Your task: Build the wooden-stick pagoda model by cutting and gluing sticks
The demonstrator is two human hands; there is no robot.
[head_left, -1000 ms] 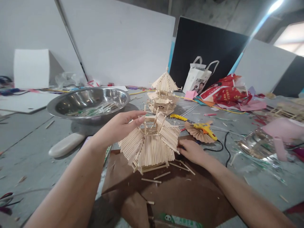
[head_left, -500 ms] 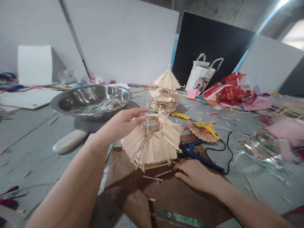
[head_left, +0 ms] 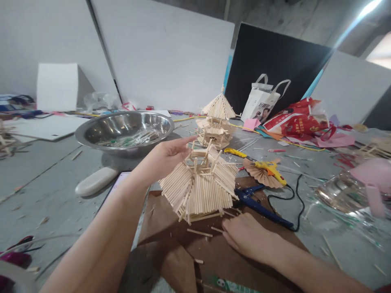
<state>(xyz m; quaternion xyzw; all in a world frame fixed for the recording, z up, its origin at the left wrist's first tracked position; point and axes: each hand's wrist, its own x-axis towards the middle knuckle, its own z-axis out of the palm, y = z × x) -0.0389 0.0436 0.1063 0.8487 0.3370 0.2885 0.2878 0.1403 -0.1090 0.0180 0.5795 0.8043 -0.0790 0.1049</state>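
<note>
A model pavilion roof of pale wooden sticks (head_left: pixel 210 191), with short upright posts around its open top, sits on a brown sheet (head_left: pixel 165 248). My left hand (head_left: pixel 171 158) lies against its upper left side, fingers stretched past the posts and thumb a little apart. In front of the roof's right corner, my right hand (head_left: pixel 244 234) is low on the sheet with curled fingers. A short wooden stick (head_left: pixel 217 230) pokes out from its fingertips; the grip itself is partly hidden. Another loose stick (head_left: pixel 199 232) lies just left of it.
Behind stands a finished-looking stick pagoda (head_left: pixel 218 118). Blue pliers (head_left: pixel 259 205), a yellow glue gun (head_left: pixel 271 169) with a black cord and a yellow cutter (head_left: pixel 235 152) lie right. A steel basin (head_left: pixel 91 142) stands left, near a pale rounded object (head_left: pixel 96 182). Stick scraps litter the floor.
My right hand has closed its fingers at the short stick by the roof. My left hand stays at the model's upper left. The whole view has shifted slightly.
</note>
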